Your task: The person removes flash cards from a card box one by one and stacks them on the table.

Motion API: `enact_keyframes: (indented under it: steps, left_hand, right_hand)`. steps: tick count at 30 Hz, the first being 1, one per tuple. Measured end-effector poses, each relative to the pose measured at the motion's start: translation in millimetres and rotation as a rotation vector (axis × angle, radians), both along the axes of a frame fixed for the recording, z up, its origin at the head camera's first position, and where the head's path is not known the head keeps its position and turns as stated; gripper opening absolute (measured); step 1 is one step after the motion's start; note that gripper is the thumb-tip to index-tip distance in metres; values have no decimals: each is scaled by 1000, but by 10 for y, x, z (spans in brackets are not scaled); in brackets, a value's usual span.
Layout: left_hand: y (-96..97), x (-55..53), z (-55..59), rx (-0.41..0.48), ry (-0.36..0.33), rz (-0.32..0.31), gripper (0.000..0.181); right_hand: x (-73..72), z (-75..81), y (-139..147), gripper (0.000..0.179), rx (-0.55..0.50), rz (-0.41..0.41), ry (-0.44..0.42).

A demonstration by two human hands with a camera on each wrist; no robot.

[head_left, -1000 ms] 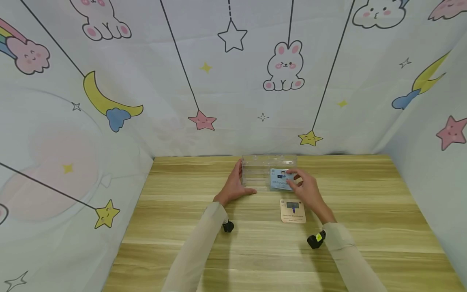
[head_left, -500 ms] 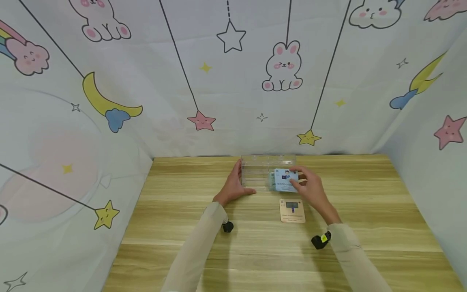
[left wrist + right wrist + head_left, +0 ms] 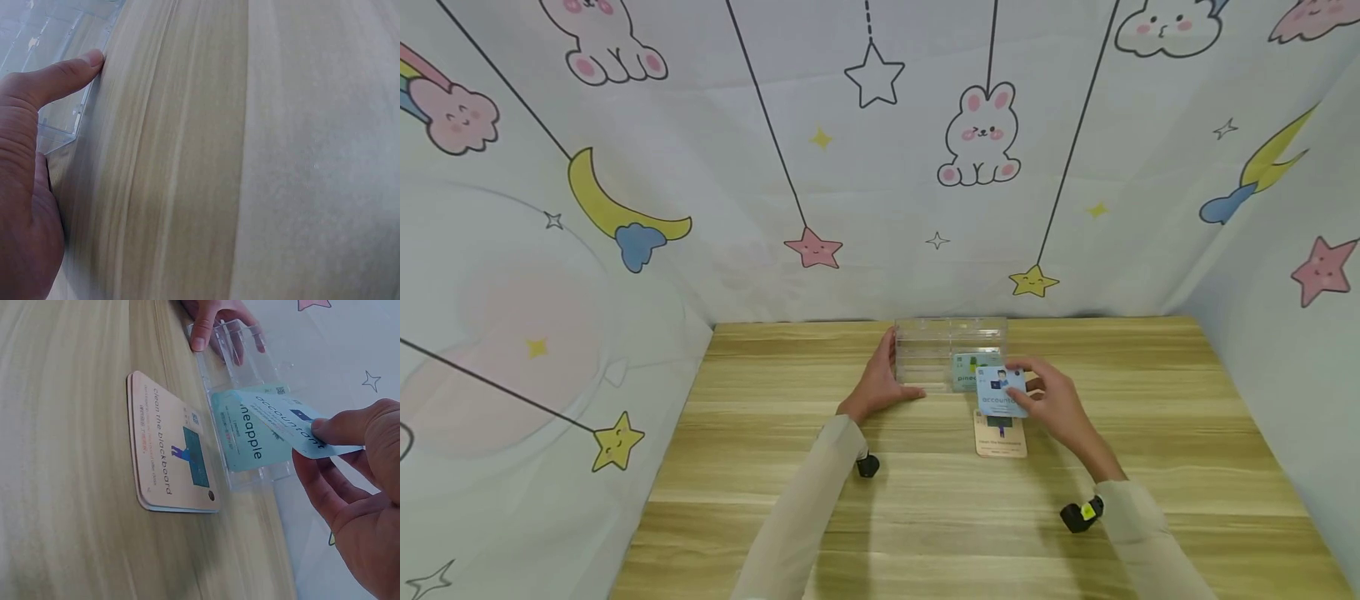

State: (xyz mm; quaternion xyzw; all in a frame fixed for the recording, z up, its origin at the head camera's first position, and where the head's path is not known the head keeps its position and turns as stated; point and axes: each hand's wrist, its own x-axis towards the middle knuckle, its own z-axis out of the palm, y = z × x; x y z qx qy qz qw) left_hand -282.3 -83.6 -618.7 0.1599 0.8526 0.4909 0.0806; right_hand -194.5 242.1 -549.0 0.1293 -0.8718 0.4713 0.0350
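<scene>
My right hand (image 3: 1060, 407) pinches a light-blue "accountant" card (image 3: 992, 402) between thumb and fingers. In the right wrist view the card (image 3: 272, 415) is tilted, held above the clear box. Inside the box's right compartment lies a green "pineapple" card (image 3: 245, 456), partly covered by the blue one. My left hand (image 3: 877, 387) holds the left end of the clear plastic box (image 3: 922, 358), its thumb along the front edge; the left wrist view shows the thumb (image 3: 69, 76) against that edge. Just in front of the box sits a small stack of cards topped by a peach "clean the blackboard" card (image 3: 159, 434).
The wood-grain table (image 3: 925, 525) runs up to a white cloth backdrop (image 3: 887, 200) printed with stars, rabbits and moons. Similar cloth hangs at both sides. The box stands near the table's back edge; its left compartment shows no cards.
My right hand has lifted the blue card out of the right compartment and brought it toward me, over the peach card's far edge. The pineapple card came into view. My left hand stayed put.
</scene>
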Motion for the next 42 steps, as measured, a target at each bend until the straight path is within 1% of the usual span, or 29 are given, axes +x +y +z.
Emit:
enact_keyframes:
  steps: [4,7,12,17,22,31,34,38,42]
  left_hand:
    - [-8,0,-6,2,6,2,138]
    - [-12,-1,-9,3,18,3,138]
    - [-13,-4,-14,-1,25,0,137]
    - [-8,-3,-9,-9,9,-2,138]
    - [-8,4,-8,-14,17,-3,138]
    - [-6,3,-22,-4,20,2,138]
    - [-6,2,-25,-6,17,2,137]
    - [-7,-2,-29,-6,19,0,138]
    - [-7,-11,-35,-6,17,-1,137]
  right_hand:
    - [73,-20,21,42,-12,10,-57]
    - [128,-46,25,43,-29,15,-117]
    - [201,-122,9,44,-38,14,-196]
    - [252,-201,-10,43,-33,8,-231]
    - [296,-285,-6,43,-43,7,-253]
    - [341,-364,-2,40,11,-17,-262]
    - [335,-373,-10,40,52,-19,-237]
    - [329,-379,-20,39,123,-18,-161]
    - [337,-377,-29,38,160,-17,-112]
